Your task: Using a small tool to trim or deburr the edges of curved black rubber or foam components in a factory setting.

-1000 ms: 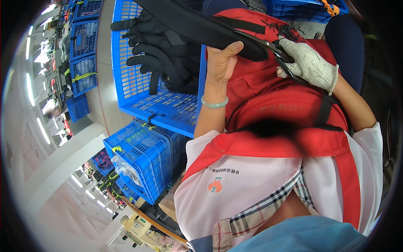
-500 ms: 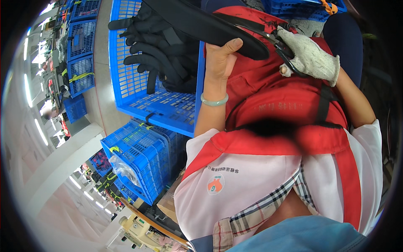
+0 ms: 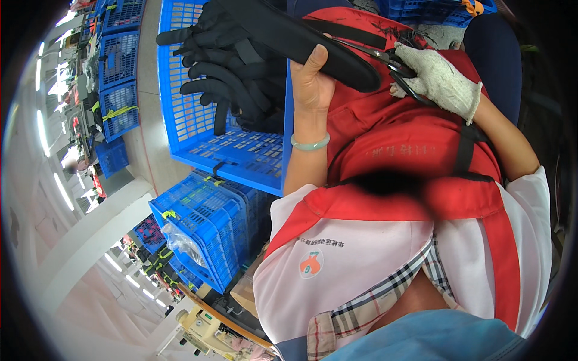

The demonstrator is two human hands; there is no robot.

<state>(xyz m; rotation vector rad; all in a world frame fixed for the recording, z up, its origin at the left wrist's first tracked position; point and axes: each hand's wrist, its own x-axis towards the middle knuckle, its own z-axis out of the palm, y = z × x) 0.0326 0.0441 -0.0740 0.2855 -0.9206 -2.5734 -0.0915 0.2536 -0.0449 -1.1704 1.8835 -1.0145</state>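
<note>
A long black padded strap (image 3: 289, 35) with a rounded end lies across my left hand (image 3: 313, 84), whose thumb presses on its near side. The strap's far end runs out at the top of the view. My right hand (image 3: 442, 78), in a white knitted glove, is closed on black-handled scissors (image 3: 380, 55). Their blades point left, close beside the strap near its rounded end; I cannot tell whether they touch it. Dark thread scraps (image 3: 406, 37) lie on the red apron (image 3: 385, 135) over my lap.
Left of my lap stands a blue plastic crate (image 3: 211, 156) piled with similar black straps (image 3: 232, 78). Stacked blue crates (image 3: 208, 222) are at lower left, near a sewing machine (image 3: 201, 328). Another blue crate (image 3: 421, 13) is at the top, with more crates (image 3: 117, 54) along the far left.
The strap's rounded end has shifted slightly left and down, with my left hand. My gloved hand has moved a little left, and the scissors' blades lie flatter beside the strap.
</note>
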